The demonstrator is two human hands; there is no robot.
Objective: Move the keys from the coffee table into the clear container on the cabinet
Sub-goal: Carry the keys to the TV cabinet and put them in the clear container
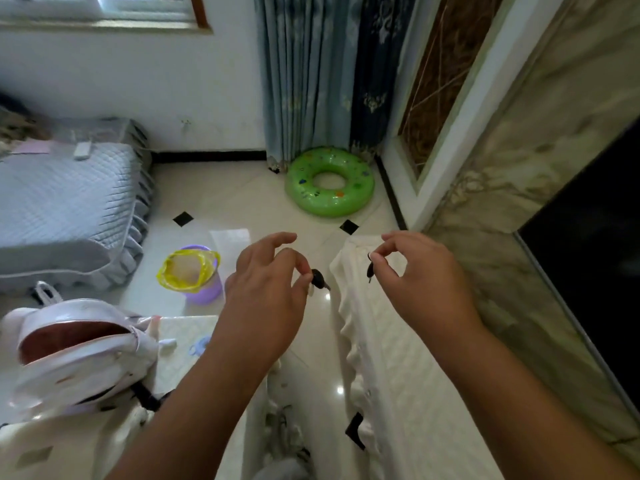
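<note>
Black-headed keys hang pinched in both hands — one key point(319, 279) in the left hand point(268, 289), another key point(370, 269) in the right hand point(420, 282).

Open floor point(263, 202) ahead, seemingly unobstructed

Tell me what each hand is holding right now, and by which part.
Left hand pinches a key by its black head; right hand pinches another key near its top.
</note>
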